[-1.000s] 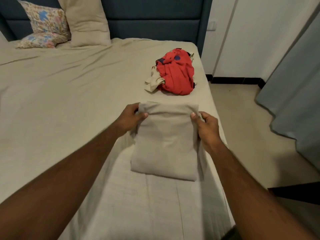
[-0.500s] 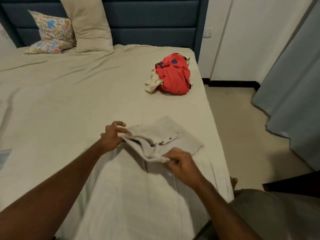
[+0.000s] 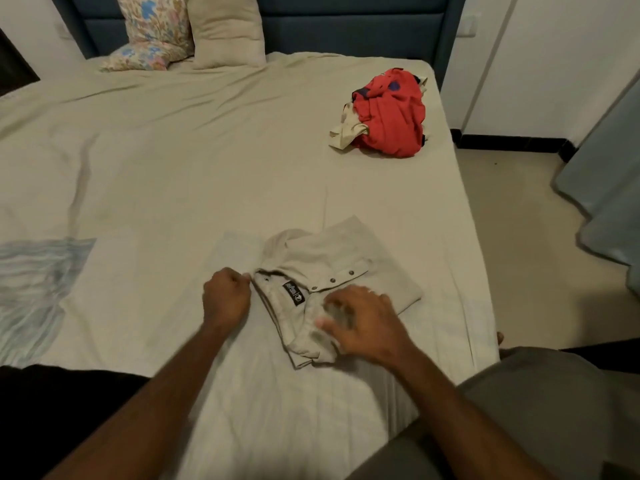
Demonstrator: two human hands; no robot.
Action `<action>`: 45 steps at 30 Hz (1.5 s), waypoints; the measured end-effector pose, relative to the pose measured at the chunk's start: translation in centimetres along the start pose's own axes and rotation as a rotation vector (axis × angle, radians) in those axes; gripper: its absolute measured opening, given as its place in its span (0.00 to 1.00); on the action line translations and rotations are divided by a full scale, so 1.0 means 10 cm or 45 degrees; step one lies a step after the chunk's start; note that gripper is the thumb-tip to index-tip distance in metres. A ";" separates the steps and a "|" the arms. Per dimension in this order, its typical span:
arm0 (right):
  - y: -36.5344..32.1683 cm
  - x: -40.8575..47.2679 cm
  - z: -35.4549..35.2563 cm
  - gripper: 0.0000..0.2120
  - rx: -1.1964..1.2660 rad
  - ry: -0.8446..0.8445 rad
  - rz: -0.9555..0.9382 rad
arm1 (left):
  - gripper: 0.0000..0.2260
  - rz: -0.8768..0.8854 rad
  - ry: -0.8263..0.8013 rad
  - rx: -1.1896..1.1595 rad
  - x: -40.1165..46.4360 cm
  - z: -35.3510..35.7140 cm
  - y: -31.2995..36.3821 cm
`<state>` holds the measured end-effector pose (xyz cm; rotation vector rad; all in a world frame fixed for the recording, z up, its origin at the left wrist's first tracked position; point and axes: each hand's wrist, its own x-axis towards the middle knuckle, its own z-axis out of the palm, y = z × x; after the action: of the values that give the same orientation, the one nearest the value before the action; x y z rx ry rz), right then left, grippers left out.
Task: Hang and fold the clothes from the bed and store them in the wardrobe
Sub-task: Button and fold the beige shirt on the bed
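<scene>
From my head camera, the folded beige shirt (image 3: 332, 282) lies on the bed (image 3: 194, 174) right in front of me, near the bed's right edge, its collar and black label turned toward me and a row of snap buttons showing along the placket.

My left hand (image 3: 225, 296) sits at the shirt's left side, touching the corner of the collar. Its fingers are curled in with the tips at the cloth edge, and they seem to pinch it, though I can't be sure of the hold.

My right hand (image 3: 363, 320) lies on top of the collar end nearest me, fingers bent and spread over the bunched fabric. It is blurred, so I cannot tell whether it grips the cloth or only presses on it.

Well beyond both hands, toward the head of the bed on the right, there is one heap of clothes: a red garment (image 3: 389, 112) with a cream piece (image 3: 344, 128) poking out at its left.

Counting: one folded shirt, one heap and three cushions against the blue headboard (image 3: 349, 26): two floral cushions (image 3: 152, 29) and one plain beige pillow (image 3: 225, 29). At the far left lies a pale blue patterned cloth (image 3: 31, 282). A grey curtain (image 3: 609, 174) hangs at right.
</scene>
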<state>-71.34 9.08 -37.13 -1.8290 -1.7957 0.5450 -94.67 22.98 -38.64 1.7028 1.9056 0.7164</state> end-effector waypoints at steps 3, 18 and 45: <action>0.34 0.28 -0.22 0.17 0.033 0.461 0.326 | 0.28 -0.071 -0.159 0.099 -0.29 0.07 0.09; 0.36 0.60 -0.66 0.08 0.563 -0.255 1.119 | 0.11 -0.138 -0.020 -0.350 -0.38 0.22 0.18; -1.21 1.04 0.93 0.11 0.649 -0.129 0.692 | 0.08 0.236 0.255 0.157 0.78 -1.68 -1.05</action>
<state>-86.11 20.04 -36.28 -1.9150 -1.0492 1.1909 -114.39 28.70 -33.14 1.9693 1.9774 0.8852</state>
